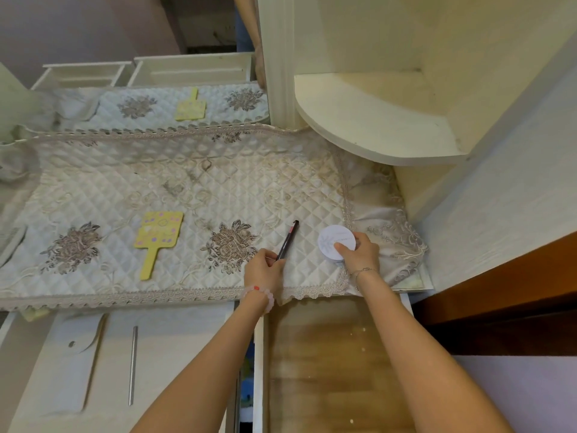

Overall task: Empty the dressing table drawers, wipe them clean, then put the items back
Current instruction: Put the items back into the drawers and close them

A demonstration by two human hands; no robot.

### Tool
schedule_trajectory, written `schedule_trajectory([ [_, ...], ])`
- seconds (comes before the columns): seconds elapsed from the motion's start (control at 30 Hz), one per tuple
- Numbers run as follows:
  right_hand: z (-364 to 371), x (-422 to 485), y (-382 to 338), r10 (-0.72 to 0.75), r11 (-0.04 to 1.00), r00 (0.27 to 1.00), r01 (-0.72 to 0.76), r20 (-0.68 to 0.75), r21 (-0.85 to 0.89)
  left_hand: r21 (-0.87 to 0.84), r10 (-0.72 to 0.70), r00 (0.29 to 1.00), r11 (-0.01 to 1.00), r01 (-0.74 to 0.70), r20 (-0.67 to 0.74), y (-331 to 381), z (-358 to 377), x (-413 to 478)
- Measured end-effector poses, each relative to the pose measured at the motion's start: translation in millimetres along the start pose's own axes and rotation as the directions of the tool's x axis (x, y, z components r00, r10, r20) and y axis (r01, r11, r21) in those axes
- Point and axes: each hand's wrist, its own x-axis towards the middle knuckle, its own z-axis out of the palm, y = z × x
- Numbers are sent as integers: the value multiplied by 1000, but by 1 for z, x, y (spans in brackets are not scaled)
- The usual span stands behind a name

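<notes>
Head view: your left hand [263, 268] pinches the low end of a pen [287, 240], and your right hand [359, 253] curls its fingers round a white tin [335, 240]. Both are down at the cloth-covered tabletop [187, 189], with a yellow paddle [159, 235] lying further left. Below your wrists the open drawer [327, 370] shows bare wood with pale specks, so I'd say emptying here is about done, with wiping and putting back yet to come.

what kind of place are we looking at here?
Probably a home dressing table, likely a bedroom: a mirror reflects the quilted lace-edged cover, an open drawer sits below, the left hand holds a dark pencil, the right hand a round white case.
</notes>
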Motion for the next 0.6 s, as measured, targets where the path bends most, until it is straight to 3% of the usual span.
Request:
schedule_trajectory([
  [0.2, -1, -7, 1, -19, 999, 1000, 19, 10, -48, -97, 24, 1000, 995, -24, -5, -13, -21, -12],
  [0.43, 10, -32, 6, -107, 994, 981, 103, -162, -33, -142, 25, 999, 989, -28, -21, -24, -40, -21],
  [0.6, 12, -49, 5, -119, 976, 973, 150, -196, 155, -118, 44, 998, 992, -48, -40, -32, -50, -29],
])
